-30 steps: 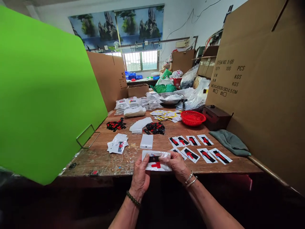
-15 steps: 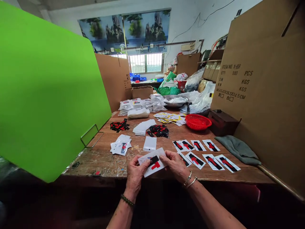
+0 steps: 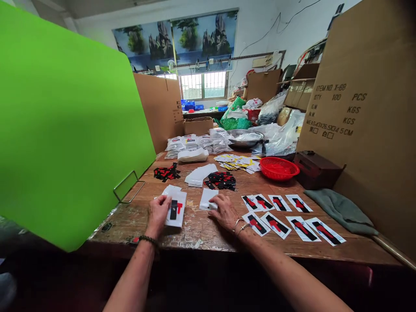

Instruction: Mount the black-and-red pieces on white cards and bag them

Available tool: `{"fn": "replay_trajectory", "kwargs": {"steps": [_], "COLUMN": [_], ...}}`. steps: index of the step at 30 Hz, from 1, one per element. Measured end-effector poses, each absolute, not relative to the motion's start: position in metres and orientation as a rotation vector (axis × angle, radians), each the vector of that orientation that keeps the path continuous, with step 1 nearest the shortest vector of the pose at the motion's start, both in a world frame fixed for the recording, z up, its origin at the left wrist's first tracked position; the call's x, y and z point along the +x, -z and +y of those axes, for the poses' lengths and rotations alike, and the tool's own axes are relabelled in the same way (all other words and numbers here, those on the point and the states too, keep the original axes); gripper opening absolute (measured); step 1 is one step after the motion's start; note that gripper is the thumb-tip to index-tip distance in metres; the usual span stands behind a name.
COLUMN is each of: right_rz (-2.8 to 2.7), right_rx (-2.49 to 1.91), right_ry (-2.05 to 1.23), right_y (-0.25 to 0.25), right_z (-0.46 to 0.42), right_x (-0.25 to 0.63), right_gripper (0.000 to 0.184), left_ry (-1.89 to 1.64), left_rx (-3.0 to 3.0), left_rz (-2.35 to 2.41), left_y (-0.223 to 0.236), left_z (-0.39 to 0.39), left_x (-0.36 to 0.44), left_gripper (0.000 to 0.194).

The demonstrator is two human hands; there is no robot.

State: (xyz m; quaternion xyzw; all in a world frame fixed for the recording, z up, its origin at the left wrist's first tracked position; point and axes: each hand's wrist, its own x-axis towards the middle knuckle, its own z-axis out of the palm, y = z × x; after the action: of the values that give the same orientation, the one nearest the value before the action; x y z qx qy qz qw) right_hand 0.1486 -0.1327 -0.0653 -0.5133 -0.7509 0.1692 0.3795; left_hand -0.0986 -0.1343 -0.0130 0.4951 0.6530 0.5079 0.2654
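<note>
My left hand (image 3: 158,215) pinches the edge of a white packet (image 3: 182,220) with a black strip and a red T-shaped piece showing in it. That packet is over a small pile of white packets (image 3: 171,189). My right hand (image 3: 225,213) is open, its fingers apart and curved over the lower right of a flat white bag (image 3: 208,196). Right of it, white cards (image 3: 276,225) lie in two rows, each carrying a black strip and a red piece. Beyond are heaps of black and red pieces (image 3: 221,180) and a fanned stack of white bags (image 3: 199,174).
A red plastic basket (image 3: 279,169) stands near a dark box (image 3: 320,170). Yellow-and-white cards (image 3: 237,163) and filled clear bags (image 3: 198,143) lie farther back. A green panel (image 3: 78,130) and a large carton (image 3: 360,117) wall the sides. A grey cloth (image 3: 341,212) lies at right.
My left hand has carried the packet left to the small pile. My right hand has let go of it and moved to the flat white bag. The view has shifted slightly.
</note>
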Motion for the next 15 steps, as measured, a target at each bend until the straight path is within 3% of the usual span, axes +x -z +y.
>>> {"fn": "replay_trajectory", "kwargs": {"steps": [4,7,10,15], "right_rz": [-1.998,-1.977,-1.875,-1.782], "right_rx": [-1.456,-1.469,-1.353,-1.091], "right_ry": [-0.235,-0.212,-0.253,-0.496], "right_y": [0.08,0.081,0.075,0.065], "right_z": [-0.118,-0.116,-0.126,-0.169], "right_x": [0.143,0.143,0.146,0.143], "right_gripper": [0.005,0.018,0.02,0.013], "left_ry": [-1.426,-1.477,-1.267,-1.237], "left_rx": [1.49,1.623,1.426,0.893], "left_rz": [1.948,1.921,1.643,1.126], "left_y": [-0.001,-0.001,0.012,0.033], "left_z": [-0.112,-0.117,-0.137,-0.175], "left_x": [-0.106,-0.082,-0.044,0.003], "left_gripper": [0.018,0.019,0.016,0.046]}}
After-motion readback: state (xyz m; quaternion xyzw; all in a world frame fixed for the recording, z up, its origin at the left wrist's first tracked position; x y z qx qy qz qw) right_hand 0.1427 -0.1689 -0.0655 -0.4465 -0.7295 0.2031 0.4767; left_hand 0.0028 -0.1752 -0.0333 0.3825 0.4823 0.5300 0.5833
